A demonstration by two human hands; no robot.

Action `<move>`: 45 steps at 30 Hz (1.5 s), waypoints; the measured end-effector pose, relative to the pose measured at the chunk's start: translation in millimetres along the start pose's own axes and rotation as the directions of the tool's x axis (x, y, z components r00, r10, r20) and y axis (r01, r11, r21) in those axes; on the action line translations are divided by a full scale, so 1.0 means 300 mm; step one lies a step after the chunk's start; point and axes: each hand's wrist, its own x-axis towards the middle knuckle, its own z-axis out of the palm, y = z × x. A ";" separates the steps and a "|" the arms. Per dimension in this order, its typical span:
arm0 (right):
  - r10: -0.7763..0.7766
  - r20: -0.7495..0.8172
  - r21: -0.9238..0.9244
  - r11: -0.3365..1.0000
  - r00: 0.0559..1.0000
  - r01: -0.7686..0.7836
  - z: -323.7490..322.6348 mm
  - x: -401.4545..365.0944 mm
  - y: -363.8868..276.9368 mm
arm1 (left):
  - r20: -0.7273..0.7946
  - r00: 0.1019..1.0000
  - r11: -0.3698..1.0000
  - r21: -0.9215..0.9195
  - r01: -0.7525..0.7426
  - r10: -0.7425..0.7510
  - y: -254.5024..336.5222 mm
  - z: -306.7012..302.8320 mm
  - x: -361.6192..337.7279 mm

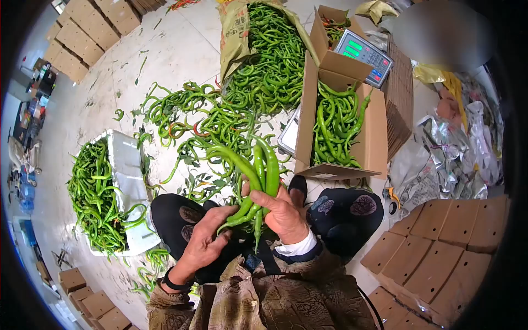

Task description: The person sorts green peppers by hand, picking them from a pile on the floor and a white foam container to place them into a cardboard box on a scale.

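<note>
1. we are gripping a bunch of green peppers (258, 176) near our lap: right hand (283, 214) fingers closing round it, left hand (206, 242) fingers curling on its lower ends.
2. the cardboard box (379, 148), far right, is standing partly filled.
3. a loose heap (220, 126) is lying far ahead on the floor (181, 49); we are judging much sorting left.
</note>
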 end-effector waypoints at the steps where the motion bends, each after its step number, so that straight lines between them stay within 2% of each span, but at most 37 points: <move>1: -0.001 -0.029 0.016 1.000 1.000 0.002 -0.007 -0.002 -0.001 | -0.054 0.997 0.998 0.029 0.054 -0.052 -0.003 -0.007 -0.011; 2: -0.004 -0.024 0.023 1.000 1.000 0.004 -0.030 0.003 0.008 | -0.106 0.989 0.992 0.055 0.111 -0.104 -0.009 -0.014 -0.024; 3: 0.002 -0.028 0.025 1.000 1.000 -0.001 -0.040 -0.005 0.009 | -0.174 0.959 0.968 -0.153 0.199 -0.224 -0.034 -0.013 -0.049; 5: -0.023 -0.042 0.006 1.000 0.999 0.023 -0.029 -0.008 -0.011 | -0.287 0.852 0.850 -0.442 0.288 -0.438 -0.005 -0.010 -0.056; 7: -0.030 -0.063 -0.009 1.000 0.998 0.029 -0.018 -0.013 -0.015 | -0.298 0.844 0.855 -0.421 0.303 -0.446 -0.010 -0.026 -0.067; 9: -0.093 -0.036 -0.116 0.989 0.995 0.088 -0.016 -0.020 -0.011 | -0.292 0.829 0.826 -0.472 0.309 -0.477 0.002 -0.028 -0.058; 13: -0.043 -0.001 -0.195 0.980 0.999 0.042 -0.026 -0.035 -0.001 | -0.269 0.858 0.810 -0.532 0.246 -0.437 0.060 -0.003 0.014; 15: -0.016 0.016 -0.516 0.857 1.000 0.021 -0.006 -0.045 -0.017 | -0.300 0.867 0.807 -0.563 0.175 -0.397 0.062 0.023 0.065; 18: -0.087 0.022 -0.540 0.837 0.996 0.085 0.011 -0.053 0.034 | -0.328 0.872 0.864 -0.468 0.185 -0.364 0.055 0.051 0.134; 19: -0.141 0.025 -0.533 0.836 0.990 0.133 0.010 -0.058 0.047 | -0.297 0.862 0.807 -0.559 0.193 -0.412 0.056 0.060 0.150; 20: -0.070 0.003 -0.620 0.783 0.998 0.057 -0.008 -0.069 0.037 | -0.260 0.853 0.740 -0.643 0.198 -0.453 0.053 0.068 0.158; 21: -0.071 0.001 -0.621 0.782 0.998 0.056 -0.019 -0.071 0.023 | -0.258 0.853 0.739 -0.644 0.198 -0.454 0.043 0.075 0.153; 23: -0.003 -0.127 -0.570 0.818 0.992 -0.071 -0.027 -0.071 -0.004 | -0.288 0.868 0.703 -0.705 0.094 -0.405 0.024 0.088 0.128; 24: -0.083 -0.105 -0.452 0.892 0.991 0.027 -0.052 -0.070 0.016 | -0.232 0.866 0.651 -0.747 0.132 -0.442 0.025 0.081 0.112; 27: -0.105 -0.193 -0.425 0.905 0.975 0.013 -0.109 -0.074 0.003 | -0.255 0.893 0.652 -0.756 0.055 -0.371 -0.007 0.058 0.068; 28: -0.083 -0.167 -0.319 0.947 0.983 0.026 -0.119 -0.078 -0.016 | -0.241 0.897 0.625 -0.779 0.049 -0.371 -0.023 0.047 0.056; 29: -0.083 -0.170 -0.318 0.948 0.982 0.025 -0.133 -0.076 -0.026 | -0.272 0.884 0.615 -0.788 0.021 -0.380 -0.034 0.043 0.049; 31: -0.083 -0.126 -0.094 0.993 0.989 0.071 -0.168 -0.076 -0.040 | -0.355 0.831 0.641 -0.767 0.002 -0.428 -0.066 0.041 0.040; 33: -0.071 -0.148 -0.041 0.997 0.986 0.066 -0.173 -0.081 -0.045 | -0.343 0.829 0.656 -0.754 0.038 -0.441 -0.082 0.057 0.027; 34: -0.040 -0.138 0.008 0.999 0.990 0.042 -0.173 -0.081 -0.048 | -0.246 0.877 0.811 -0.537 0.232 -0.413 -0.095 0.071 0.012; 35: -0.010 -0.119 0.057 0.998 0.993 0.017 -0.174 -0.079 -0.051 | -0.143 0.903 0.898 -0.250 0.362 -0.405 -0.105 0.088 -0.002; 36: -0.021 -0.098 0.033 0.999 0.995 0.024 -0.179 -0.077 -0.051 | -0.103 0.960 0.965 -0.057 0.256 -0.261 -0.107 0.113 -0.014; 37: -0.024 -0.101 0.035 0.999 0.995 0.027 -0.179 -0.082 -0.048 | -0.214 0.964 0.986 0.034 0.166 -0.155 -0.093 0.138 -0.016; 39: -0.060 -0.123 -0.076 0.996 0.991 0.051 -0.175 -0.089 -0.043 | -0.445 0.895 0.989 0.129 0.078 -0.013 -0.074 0.137 -0.010; 40: -0.063 -0.147 -0.115 0.992 0.987 0.046 -0.160 -0.095 -0.055 | -0.498 0.858 0.982 0.062 0.179 -0.125 0.033 0.129 0.005; 41: -0.064 -0.147 -0.115 0.992 0.987 0.047 -0.143 -0.100 -0.058 | -0.486 0.869 0.989 0.056 0.135 -0.091 0.043 0.124 0.007; 43: -0.161 -0.184 -0.429 0.901 0.970 0.068 -0.104 -0.104 -0.042 | -0.355 0.917 0.978 -0.166 0.128 -0.181 0.036 0.139 0.031; 45: -0.248 -0.169 -0.670 0.739 0.954 0.073 -0.090 -0.099 0.005 | -0.138 0.954 0.891 -0.413 0.188 -0.265 0.057 0.165 0.090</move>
